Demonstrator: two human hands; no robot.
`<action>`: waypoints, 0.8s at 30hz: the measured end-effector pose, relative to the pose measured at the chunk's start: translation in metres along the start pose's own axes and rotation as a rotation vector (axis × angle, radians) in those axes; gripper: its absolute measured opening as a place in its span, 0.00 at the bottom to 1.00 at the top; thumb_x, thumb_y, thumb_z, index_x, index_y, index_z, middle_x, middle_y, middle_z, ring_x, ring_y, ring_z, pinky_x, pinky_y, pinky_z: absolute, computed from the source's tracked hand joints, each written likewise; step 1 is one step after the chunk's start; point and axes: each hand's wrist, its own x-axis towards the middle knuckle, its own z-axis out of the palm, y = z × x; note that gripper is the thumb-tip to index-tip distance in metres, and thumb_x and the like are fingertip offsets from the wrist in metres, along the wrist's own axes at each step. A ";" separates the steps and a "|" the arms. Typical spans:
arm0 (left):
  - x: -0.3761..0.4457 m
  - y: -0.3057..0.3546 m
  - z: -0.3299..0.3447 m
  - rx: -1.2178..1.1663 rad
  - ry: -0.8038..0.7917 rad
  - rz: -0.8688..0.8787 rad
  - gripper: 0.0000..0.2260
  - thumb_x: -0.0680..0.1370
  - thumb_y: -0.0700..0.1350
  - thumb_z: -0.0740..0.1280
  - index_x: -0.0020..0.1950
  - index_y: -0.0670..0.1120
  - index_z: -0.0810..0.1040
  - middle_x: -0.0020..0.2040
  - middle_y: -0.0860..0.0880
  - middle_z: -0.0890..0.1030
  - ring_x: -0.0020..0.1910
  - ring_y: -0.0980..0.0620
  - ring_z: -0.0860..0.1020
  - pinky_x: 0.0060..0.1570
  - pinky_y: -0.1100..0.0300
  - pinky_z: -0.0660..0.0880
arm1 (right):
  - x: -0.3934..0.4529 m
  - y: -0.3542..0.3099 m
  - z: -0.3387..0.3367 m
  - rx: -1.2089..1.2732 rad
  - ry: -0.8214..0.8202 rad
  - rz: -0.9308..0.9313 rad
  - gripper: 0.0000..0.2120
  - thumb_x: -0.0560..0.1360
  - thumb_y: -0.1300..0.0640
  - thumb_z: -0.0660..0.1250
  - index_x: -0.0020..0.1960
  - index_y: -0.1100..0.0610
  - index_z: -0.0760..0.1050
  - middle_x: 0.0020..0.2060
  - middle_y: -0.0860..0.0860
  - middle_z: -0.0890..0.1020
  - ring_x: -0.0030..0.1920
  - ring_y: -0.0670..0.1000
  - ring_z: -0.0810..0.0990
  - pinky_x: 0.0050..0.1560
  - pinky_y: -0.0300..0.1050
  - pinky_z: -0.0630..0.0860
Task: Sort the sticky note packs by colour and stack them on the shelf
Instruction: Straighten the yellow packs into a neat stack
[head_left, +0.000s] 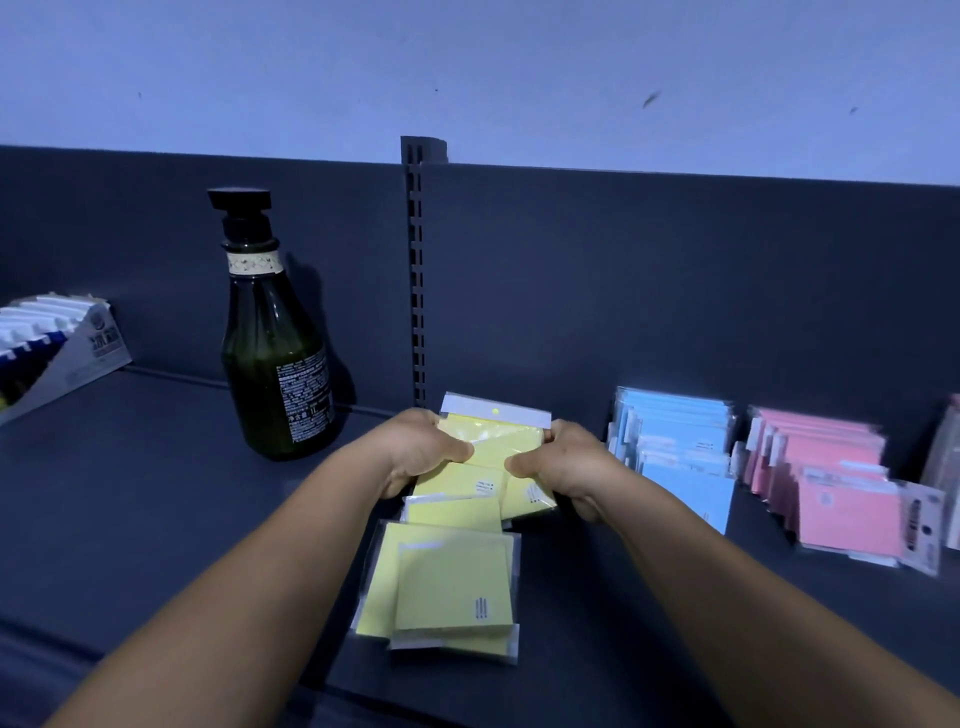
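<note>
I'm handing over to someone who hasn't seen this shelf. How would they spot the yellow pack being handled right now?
Start at the slotted upright post in the shelf's back panel. At its foot lies a spread of yellow sticky note packs. The one meant is the rearmost yellow pack, gripped from both sides by the left hand and right hand; its white header strip with a hang hole stands clear of the fingers.
</note>
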 end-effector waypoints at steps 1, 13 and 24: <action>0.002 0.000 0.001 0.017 0.015 -0.013 0.32 0.63 0.49 0.76 0.65 0.44 0.73 0.60 0.46 0.78 0.59 0.46 0.76 0.65 0.49 0.71 | 0.003 0.001 0.002 0.009 -0.008 0.009 0.30 0.57 0.55 0.75 0.58 0.58 0.73 0.50 0.54 0.82 0.49 0.55 0.82 0.54 0.52 0.79; -0.007 0.000 0.000 -0.125 -0.025 0.025 0.27 0.60 0.45 0.78 0.57 0.42 0.77 0.50 0.44 0.83 0.42 0.49 0.79 0.51 0.55 0.75 | -0.010 0.008 -0.005 0.163 0.014 -0.113 0.19 0.68 0.66 0.74 0.54 0.55 0.72 0.47 0.52 0.80 0.44 0.52 0.80 0.45 0.45 0.77; -0.057 0.008 0.008 -0.194 -0.028 0.184 0.15 0.76 0.39 0.68 0.62 0.48 0.74 0.34 0.52 0.77 0.23 0.58 0.66 0.24 0.64 0.62 | -0.045 0.012 -0.021 0.108 -0.079 -0.304 0.21 0.75 0.57 0.66 0.65 0.46 0.65 0.45 0.43 0.78 0.42 0.45 0.78 0.40 0.40 0.73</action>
